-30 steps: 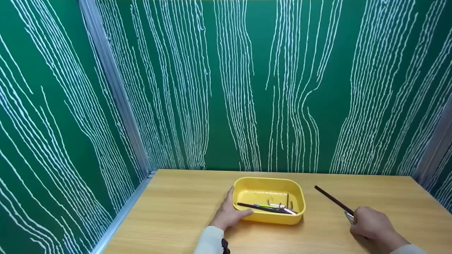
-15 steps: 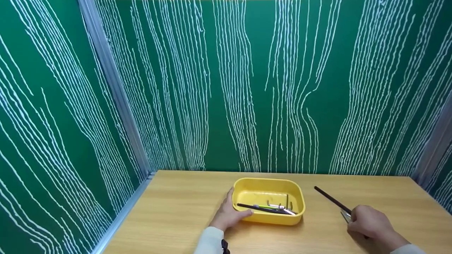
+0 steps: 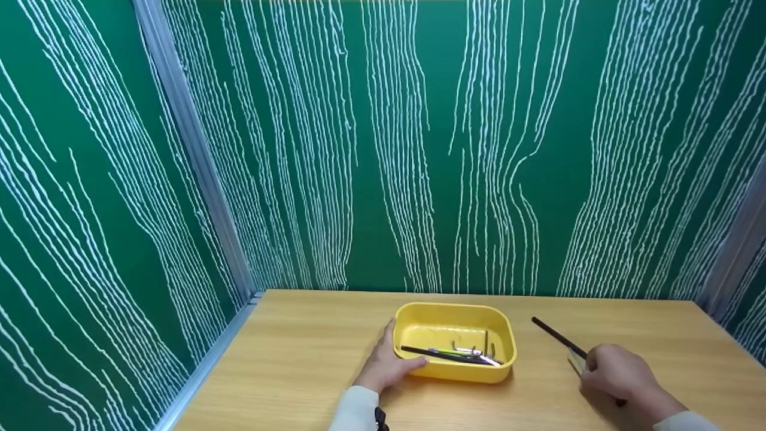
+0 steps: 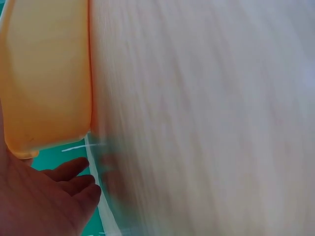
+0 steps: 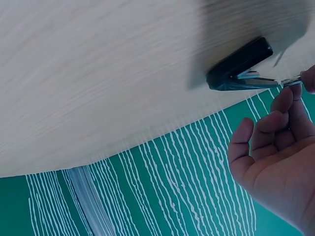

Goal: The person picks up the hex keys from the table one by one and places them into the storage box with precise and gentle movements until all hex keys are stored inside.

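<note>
My left hand point(image 3: 386, 364) grips the left end of a yellow plastic box point(image 3: 461, 374), thumb at the near rim and fingers along the side wall; the left wrist view shows the box point(image 4: 49, 73) beside the palm. Under my right hand point(image 3: 619, 374), a long dark bar point(image 3: 559, 336) slants from far left to near right, partly hidden by the hand. In the right wrist view, silver strips meet this black bar point(image 5: 241, 64) at a narrow angle. My right thumb and finger pinch a thin silver metal piece point(image 5: 291, 81) at the strips' end.
Inside the box lie a dark stick point(image 3: 440, 354), a yellow-green pen-like thing point(image 3: 443, 351) and several small L-shaped metal pieces point(image 3: 464, 348). A green wall point(image 3: 383, 251) with white wavy lines rises behind the wooden table point(image 3: 311, 359). A grey metal post point(image 3: 197, 137) stands at the left corner.
My right hand has shifted slightly left and away from me along the dark bar, and the silver piece has moved with it. The left hand and the box keep their place.
</note>
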Action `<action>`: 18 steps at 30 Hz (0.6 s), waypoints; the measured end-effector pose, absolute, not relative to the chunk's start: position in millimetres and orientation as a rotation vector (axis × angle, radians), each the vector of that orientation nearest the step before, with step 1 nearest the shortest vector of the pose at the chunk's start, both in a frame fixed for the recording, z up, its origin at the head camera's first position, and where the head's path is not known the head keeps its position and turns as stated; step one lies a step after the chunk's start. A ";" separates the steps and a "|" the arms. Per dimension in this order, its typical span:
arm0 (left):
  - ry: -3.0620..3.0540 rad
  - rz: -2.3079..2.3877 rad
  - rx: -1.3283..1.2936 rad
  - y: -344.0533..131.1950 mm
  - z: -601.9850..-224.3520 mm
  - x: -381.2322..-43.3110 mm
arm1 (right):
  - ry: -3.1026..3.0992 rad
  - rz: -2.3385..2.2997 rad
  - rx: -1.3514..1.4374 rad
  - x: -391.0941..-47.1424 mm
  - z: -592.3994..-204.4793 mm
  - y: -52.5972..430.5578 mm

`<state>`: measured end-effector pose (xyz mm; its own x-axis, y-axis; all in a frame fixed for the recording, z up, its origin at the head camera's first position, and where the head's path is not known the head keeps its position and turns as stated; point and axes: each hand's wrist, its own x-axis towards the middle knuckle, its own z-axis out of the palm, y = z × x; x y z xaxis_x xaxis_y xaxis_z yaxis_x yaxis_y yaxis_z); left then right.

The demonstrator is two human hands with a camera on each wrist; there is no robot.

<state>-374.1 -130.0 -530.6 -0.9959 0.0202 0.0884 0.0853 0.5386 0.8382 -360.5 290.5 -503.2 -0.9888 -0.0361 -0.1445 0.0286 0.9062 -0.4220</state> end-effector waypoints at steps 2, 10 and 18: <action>-2.694 -1.481 -0.088 -129.5 -530.9 -373.7 | 2.935 -0.640 -0.017 -361.4 -502.0 289.1; -2.727 -1.459 -0.035 -129.9 -530.7 -374.2 | 3.060 -0.559 -0.134 -364.9 -498.9 278.7; -2.733 -1.444 -0.018 -129.9 -529.9 -373.1 | 3.134 -0.529 -0.211 -367.9 -498.4 273.8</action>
